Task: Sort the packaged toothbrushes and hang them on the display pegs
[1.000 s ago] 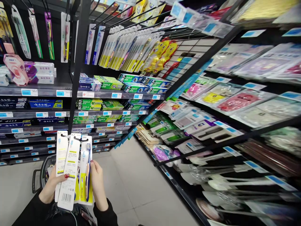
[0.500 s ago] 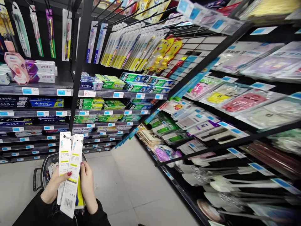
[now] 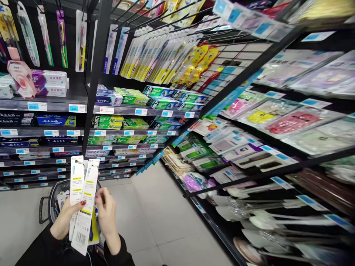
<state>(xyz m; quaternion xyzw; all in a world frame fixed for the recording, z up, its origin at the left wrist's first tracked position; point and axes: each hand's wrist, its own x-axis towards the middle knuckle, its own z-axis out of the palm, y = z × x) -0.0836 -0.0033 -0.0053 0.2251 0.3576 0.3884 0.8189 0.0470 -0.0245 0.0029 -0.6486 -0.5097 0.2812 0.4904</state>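
Observation:
Several toothbrush packs (image 3: 86,210) are fanned out in my left hand (image 3: 65,218), their white printed backs facing me. Its thumb, with a red nail, presses across the front pack. A yellow part and a blue toothbrush handle show behind the right edge of the packs. My right hand (image 3: 107,214) is just right of the packs, its fingers curled in; whatever may be inside them is hidden. Beneath the hands stands a dark shopping basket (image 3: 51,205) with packaged items in it, partly covered by my left hand and the packs.
Ahead, toothbrush packs (image 3: 155,55) hang on hooks above shelves of toothpaste boxes (image 3: 134,96). A pink bottle (image 3: 21,75) stands at left. Along the right run slanting shelves of bagged goods (image 3: 296,122) and plastic-wrapped utensils (image 3: 266,221). Pale floor tiles (image 3: 141,218) lie between.
My right hand has come away slightly to the right from the edge of the packs, and its fingers have curled. My left hand keeps its hold on the packs.

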